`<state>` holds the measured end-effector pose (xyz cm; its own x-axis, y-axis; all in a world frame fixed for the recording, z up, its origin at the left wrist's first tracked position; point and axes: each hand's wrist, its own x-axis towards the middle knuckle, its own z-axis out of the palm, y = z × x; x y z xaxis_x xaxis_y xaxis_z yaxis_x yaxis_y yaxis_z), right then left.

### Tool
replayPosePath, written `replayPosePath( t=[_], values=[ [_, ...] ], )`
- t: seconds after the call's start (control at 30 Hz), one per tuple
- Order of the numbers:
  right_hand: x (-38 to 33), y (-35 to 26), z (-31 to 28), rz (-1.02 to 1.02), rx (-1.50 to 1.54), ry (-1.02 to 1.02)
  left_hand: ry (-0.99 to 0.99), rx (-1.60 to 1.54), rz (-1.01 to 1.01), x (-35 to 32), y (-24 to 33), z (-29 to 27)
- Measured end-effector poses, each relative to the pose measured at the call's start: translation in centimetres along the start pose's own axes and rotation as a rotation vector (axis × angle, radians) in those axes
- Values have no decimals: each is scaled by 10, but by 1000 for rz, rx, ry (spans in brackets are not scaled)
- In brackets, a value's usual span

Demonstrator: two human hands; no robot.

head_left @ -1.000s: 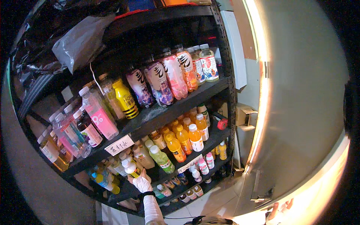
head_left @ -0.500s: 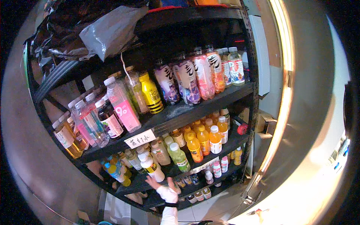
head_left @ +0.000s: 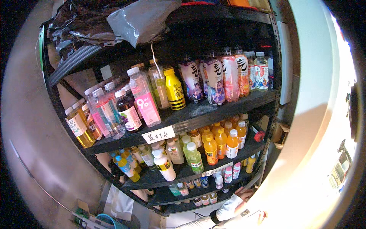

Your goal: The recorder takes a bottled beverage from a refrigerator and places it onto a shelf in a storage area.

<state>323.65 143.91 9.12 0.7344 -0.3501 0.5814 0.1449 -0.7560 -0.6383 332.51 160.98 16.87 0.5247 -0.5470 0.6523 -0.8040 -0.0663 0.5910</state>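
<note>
My left hand (head_left: 241, 199), with a dark band at the wrist, reaches across the lower middle toward the right. Its fingers look stretched out beside the lower right end of the rack and the washed-out bright surface. Glare hides whether they touch that surface, and nothing shows in them. Near it on the low shelves stand small pink-and-white bottles (head_left: 228, 174). A small skin-toned patch at the lower right may be my right hand (head_left: 262, 216); glare swallows the rest. On the shelf above, a white bottle with a yellow-and-black label (head_left: 164, 166) stands beside a green bottle (head_left: 195, 158).
The black rack (head_left: 198, 118) holds drinks on several levels: orange bottles (head_left: 210, 149), a yellow bottle (head_left: 174, 89) and tall purple bottles (head_left: 214, 82). A grey plastic bag (head_left: 143, 23) hangs over the top. A blue bucket (head_left: 108, 220) stands at lower left.
My left hand has moved right and lower, away from the white bottle to the rack's lower right end. The shelves sit further right in view, and the bright metal strip has gone from sight.
</note>
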Motion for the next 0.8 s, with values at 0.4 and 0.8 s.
replayPosePath(
  t=[0.4, 0.8],
  values=[
    [12, 0, 31, -119, -11, -73, 256, -99, -237, -18, -58, 14],
    [11, -7, 52, -203, -67, -91, 99, 42, -449, -27, -102, -11]
  ],
)
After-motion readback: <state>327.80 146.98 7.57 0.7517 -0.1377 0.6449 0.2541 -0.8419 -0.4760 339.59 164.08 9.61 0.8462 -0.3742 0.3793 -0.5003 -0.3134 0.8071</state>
